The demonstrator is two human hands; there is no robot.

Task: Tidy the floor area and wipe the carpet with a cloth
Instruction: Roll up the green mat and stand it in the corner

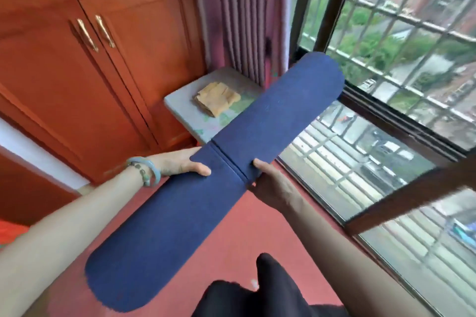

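A long dark blue mat (180,213) with rounded ends and a fold line across its middle is held up in the air, running diagonally from lower left to upper right. My left hand (177,162) grips its left edge near the fold, thumb on top. My right hand (273,183) grips the opposite edge at the fold, thumb on the upper face. A folded yellow cloth (217,97) lies on a small grey table (180,100) beyond the mat. Below is the red carpet (231,234).
Red wooden wardrobe doors (85,80) fill the left side. A mauve curtain (239,13) hangs behind the small table. A barred window (386,85) with a dark frame runs along the right. My dark-clothed legs (268,291) are at the bottom.
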